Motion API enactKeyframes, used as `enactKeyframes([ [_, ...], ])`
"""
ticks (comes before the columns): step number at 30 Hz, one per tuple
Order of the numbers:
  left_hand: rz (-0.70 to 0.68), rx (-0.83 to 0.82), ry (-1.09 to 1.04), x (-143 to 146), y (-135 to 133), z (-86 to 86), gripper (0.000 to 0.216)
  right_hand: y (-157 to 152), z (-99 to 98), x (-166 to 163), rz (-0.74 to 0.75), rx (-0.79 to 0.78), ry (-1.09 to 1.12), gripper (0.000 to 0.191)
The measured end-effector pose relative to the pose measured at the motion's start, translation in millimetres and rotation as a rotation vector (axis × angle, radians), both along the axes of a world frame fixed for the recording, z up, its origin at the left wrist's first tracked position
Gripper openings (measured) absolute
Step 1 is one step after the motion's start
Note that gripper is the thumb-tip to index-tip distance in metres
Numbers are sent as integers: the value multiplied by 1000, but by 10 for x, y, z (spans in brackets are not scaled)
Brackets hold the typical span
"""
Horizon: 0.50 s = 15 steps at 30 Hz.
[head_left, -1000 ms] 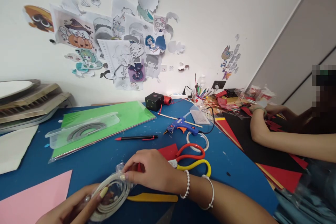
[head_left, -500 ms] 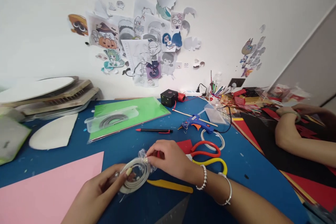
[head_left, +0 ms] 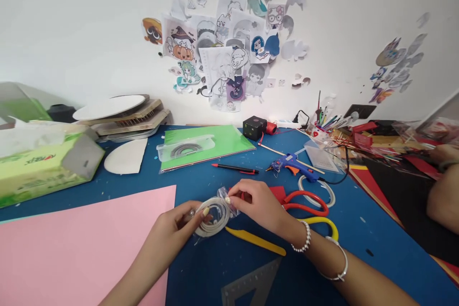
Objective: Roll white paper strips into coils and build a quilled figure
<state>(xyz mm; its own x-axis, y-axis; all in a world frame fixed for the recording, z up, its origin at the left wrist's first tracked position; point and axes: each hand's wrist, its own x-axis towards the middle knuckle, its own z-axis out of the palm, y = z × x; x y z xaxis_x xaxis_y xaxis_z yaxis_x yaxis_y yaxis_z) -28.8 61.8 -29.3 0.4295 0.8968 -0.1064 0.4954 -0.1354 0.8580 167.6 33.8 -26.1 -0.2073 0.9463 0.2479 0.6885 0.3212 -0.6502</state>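
Note:
A coil of whitish strip (head_left: 209, 231) is held over the blue table, partly wrapped in thin clear plastic (head_left: 223, 194). My left hand (head_left: 175, 229) closes on the coil's left side, thumb on top, its other fingers partly hidden. At the upper right edge, my right hand (head_left: 256, 203) pinches the clear plastic between thumb and fingertips. Beneath my right wrist lie scissors with a red loop (head_left: 308, 196) and a yellow loop (head_left: 332, 226), their blades hidden. A flat yellow tool (head_left: 256, 241) rests just below the coil. A clear set square (head_left: 251, 282) lies nearer me.
Pink paper (head_left: 86, 239) and a tissue box (head_left: 43, 162) occupy the left. Behind my hands are green sheets (head_left: 233, 141), a pen (head_left: 234, 169) and a corded blue glue gun (head_left: 296, 166). Another person's arm (head_left: 444, 198) reaches over black paper (head_left: 398, 196) at right.
The whole view has turned left, so everything sits further right, and the tissue box and set square show more. Both hands keep their hold on the coil and its plastic.

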Motion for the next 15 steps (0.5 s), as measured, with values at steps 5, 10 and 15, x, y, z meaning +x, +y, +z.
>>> enactKeyframes([
  [5,11,-4,-18,1,-12,8,35,-9,17,-7,-2,-7,23,17],
  [10,69,17,-45,-49,16,11,35,-6,44,13,-11,-1,57,17],
  [15,195,72,-75,-98,88,-44,46,75,199,244,-141,36,111,18],
])
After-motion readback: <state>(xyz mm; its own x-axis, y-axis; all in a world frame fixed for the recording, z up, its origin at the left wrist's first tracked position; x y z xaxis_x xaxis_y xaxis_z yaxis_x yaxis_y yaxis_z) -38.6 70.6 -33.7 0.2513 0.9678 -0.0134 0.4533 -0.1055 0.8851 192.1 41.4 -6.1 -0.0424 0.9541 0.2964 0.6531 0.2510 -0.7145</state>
